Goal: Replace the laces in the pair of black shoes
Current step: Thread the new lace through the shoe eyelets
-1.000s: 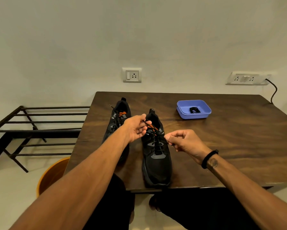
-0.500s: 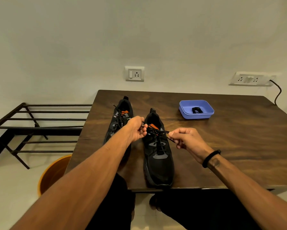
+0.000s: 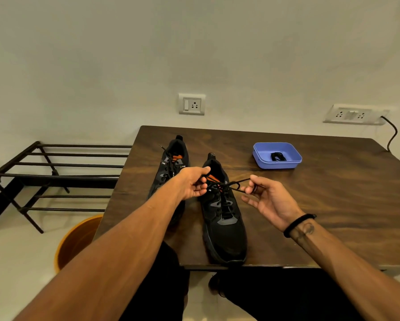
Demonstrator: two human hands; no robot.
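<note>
Two black shoes with orange tongues stand on the wooden table (image 3: 333,193). The right shoe (image 3: 224,230) is nearer me, toe at the front edge. The left shoe (image 3: 171,158) stands further back, partly hidden by my left forearm. My left hand (image 3: 193,184) pinches one end of the black lace (image 3: 237,183) at the right shoe's collar. To the right of that shoe, my right hand (image 3: 267,200) pinches the other lace end between thumb and finger and holds it taut. A coiled black lace (image 3: 277,156) lies in a blue tray (image 3: 263,162).
The blue tray sits at the back of the table, right of the shoes. A black metal rack (image 3: 55,177) stands to the left of the table. An orange bucket (image 3: 78,239) sits on the floor under the table's left corner. A cable (image 3: 392,133) hangs from the wall socket at the right.
My right hand has moved right and a little up, drawing the lace end out from the shoe. My left hand keeps its place at the collar.
</note>
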